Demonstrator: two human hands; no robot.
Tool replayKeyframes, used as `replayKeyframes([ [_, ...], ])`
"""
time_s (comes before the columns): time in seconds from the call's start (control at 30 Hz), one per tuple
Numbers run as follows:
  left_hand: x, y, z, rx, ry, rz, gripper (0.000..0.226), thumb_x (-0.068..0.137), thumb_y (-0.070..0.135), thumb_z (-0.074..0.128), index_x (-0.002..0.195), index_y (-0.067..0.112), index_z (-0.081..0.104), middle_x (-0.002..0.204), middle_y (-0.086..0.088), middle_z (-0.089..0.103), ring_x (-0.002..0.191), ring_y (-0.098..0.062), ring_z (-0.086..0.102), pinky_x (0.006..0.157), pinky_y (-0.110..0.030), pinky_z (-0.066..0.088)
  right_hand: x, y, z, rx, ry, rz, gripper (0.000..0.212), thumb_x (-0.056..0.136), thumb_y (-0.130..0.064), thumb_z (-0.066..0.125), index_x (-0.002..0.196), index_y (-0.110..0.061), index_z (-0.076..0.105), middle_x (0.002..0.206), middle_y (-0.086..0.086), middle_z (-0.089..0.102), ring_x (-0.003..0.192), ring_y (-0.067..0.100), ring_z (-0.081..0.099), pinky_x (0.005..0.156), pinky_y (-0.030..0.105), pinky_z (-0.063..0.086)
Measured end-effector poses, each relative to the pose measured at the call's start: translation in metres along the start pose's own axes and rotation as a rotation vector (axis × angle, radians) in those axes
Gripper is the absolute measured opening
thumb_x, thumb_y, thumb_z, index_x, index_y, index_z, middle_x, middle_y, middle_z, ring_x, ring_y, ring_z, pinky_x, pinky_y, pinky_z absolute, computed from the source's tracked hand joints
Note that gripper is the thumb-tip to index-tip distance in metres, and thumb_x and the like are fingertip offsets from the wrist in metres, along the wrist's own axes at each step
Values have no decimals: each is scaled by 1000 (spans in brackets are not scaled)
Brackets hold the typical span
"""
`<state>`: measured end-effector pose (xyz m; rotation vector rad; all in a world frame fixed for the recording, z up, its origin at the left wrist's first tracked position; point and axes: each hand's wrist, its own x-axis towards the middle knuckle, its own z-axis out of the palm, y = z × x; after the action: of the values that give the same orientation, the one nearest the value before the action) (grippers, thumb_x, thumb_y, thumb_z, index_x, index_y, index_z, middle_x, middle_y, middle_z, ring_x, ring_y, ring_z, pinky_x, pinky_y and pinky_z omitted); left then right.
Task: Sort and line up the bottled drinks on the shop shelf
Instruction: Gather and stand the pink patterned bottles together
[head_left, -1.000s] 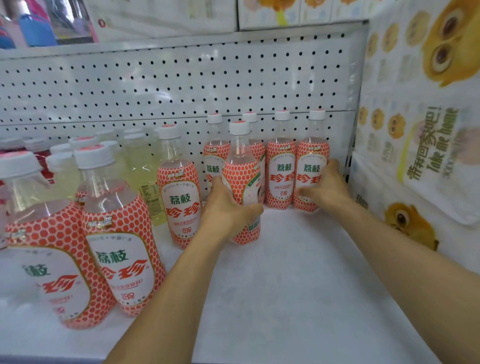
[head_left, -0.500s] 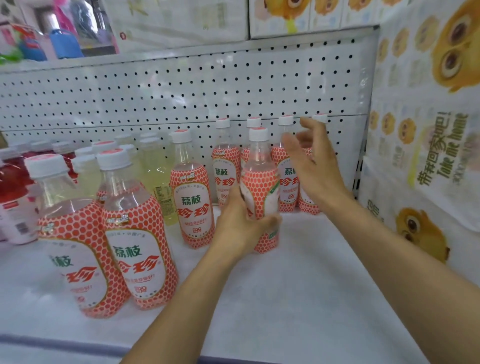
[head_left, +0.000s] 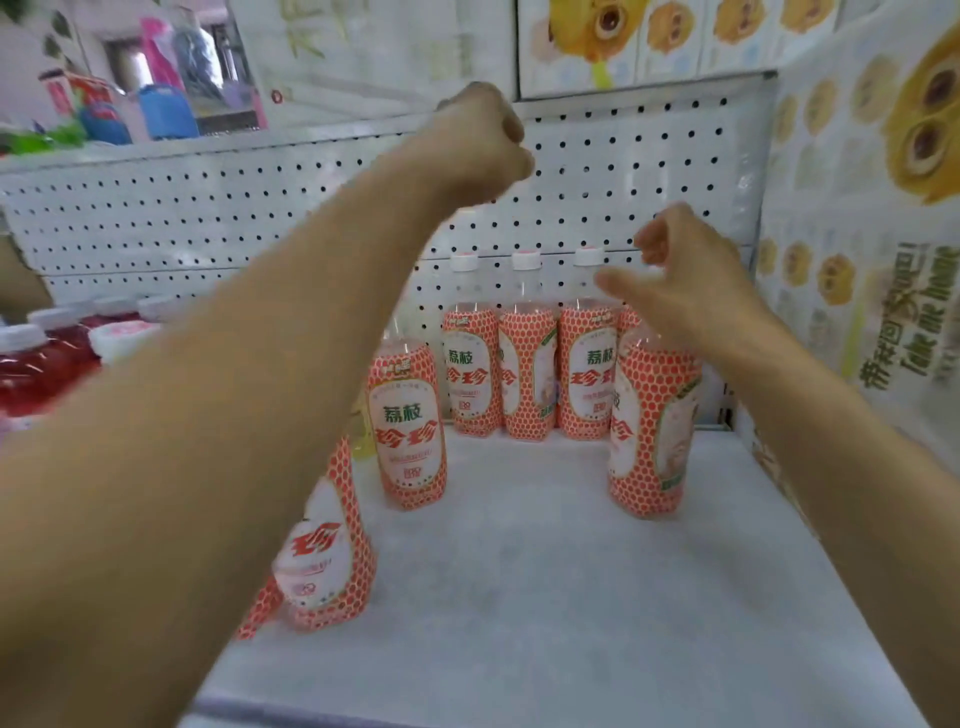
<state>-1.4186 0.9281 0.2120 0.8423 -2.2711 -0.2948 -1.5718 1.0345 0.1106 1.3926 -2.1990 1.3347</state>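
Note:
Several lychee drink bottles in red-dotted sleeves with white caps stand on the white shelf (head_left: 519, 582). Three stand side by side at the back (head_left: 527, 374). One bottle (head_left: 649, 431) stands further forward on the right, and my right hand (head_left: 691, 280) hovers over its top with thumb and fingers loosely spread, hiding its cap. Another bottle (head_left: 408, 431) stands alone left of centre. A nearer one (head_left: 324, 556) is partly behind my left forearm. My left hand (head_left: 483, 140) is raised high in front of the pegboard, curled into a fist with nothing in it.
Red drinks with white caps (head_left: 41, 364) fill the far left, and a pale yellow bottle (head_left: 361, 441) shows behind the lone lychee bottle. A white pegboard (head_left: 208, 218) closes the back. A printed cartoon panel (head_left: 857, 260) forms the right wall.
My left hand let go of the middle bottle and rose to the pegboard. That bottle now stands further right, in front of the back row's right end, under my right hand.

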Motion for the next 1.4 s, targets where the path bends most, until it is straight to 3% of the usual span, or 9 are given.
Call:
replayKeyframes([
  [0.1, 35, -15, -4, 247, -209, -63, 30, 98, 23, 61, 126, 11, 61, 109, -9, 64, 89, -25, 64, 69, -35, 57, 32, -34, -2, -99, 12, -265, 39, 91, -33, 67, 127, -22, 53, 125, 3, 55, 113, 23, 53, 92, 45, 48],
  [0.27, 56, -57, 36, 422, -498, -220, 57, 100, 14, 59, 153, 16, 39, 142, -18, 54, 119, -34, 61, 102, -49, 51, 85, -74, 35, -576, -528, -366, 52, 96, -19, 63, 145, -23, 46, 148, 7, 43, 128, 28, 49, 103, 37, 41],
  [0.33, 61, -67, 45, 357, -513, -223, 58, 99, 13, 60, 153, 16, 38, 144, -15, 54, 110, -29, 67, 100, -47, 53, 95, -74, 50, -689, -634, -297, 47, 97, -34, 61, 141, -23, 51, 136, 6, 55, 106, 26, 64, 96, 42, 50],
  [0.43, 65, -73, 49, 303, -428, -182, 50, 96, 16, 66, 143, 10, 50, 134, -11, 63, 83, -18, 74, 95, -42, 56, 104, -69, 64, -725, -525, -252, 31, 94, -44, 63, 99, -15, 54, 84, 1, 57, 59, 17, 56, 58, 31, 47],
  [0.5, 67, -75, 51, 306, -394, -165, 49, 93, 18, 70, 138, 6, 52, 120, -10, 70, 80, -18, 74, 93, -42, 57, 110, -66, 70, -684, -484, -239, 33, 93, -37, 68, 92, -12, 46, 72, 2, 50, 54, 17, 55, 54, 31, 48],
  [0.7, 65, -78, 55, 336, -310, -167, 42, 92, 16, 72, 127, 1, 53, 100, -13, 71, 84, -25, 74, 88, -42, 59, 117, -65, 70, -468, -604, -176, 22, 92, -14, 70, 113, -12, 64, 83, 4, 67, 62, 16, 70, 53, 22, 51],
  [1.07, 65, -80, 60, 255, -299, -204, 43, 94, 12, 69, 131, 0, 51, 118, -18, 66, 88, -28, 73, 87, -43, 59, 113, -56, 75, -394, -538, -185, 33, 91, -11, 71, 122, -9, 63, 117, 14, 64, 74, 22, 71, 57, 24, 54],
  [1.23, 54, -54, 61, 530, -163, -73, 46, 98, 21, 60, 139, 7, 45, 138, -16, 49, 125, -34, 50, 100, -44, 47, 102, -60, 41, -448, -450, -252, 68, 92, -37, 68, 149, -14, 39, 150, 7, 43, 124, 26, 53, 97, 33, 42],
  [1.4, 9, -29, 75, -6, 13, 85, 47, 98, 11, 52, 144, 13, 42, 144, -13, 43, 125, -28, 50, 100, -40, 46, 54, -40, -8, -272, -235, -115, 51, 88, -52, 67, 127, -21, 61, 129, 3, 61, 99, 17, 56, 82, 32, 41],
])
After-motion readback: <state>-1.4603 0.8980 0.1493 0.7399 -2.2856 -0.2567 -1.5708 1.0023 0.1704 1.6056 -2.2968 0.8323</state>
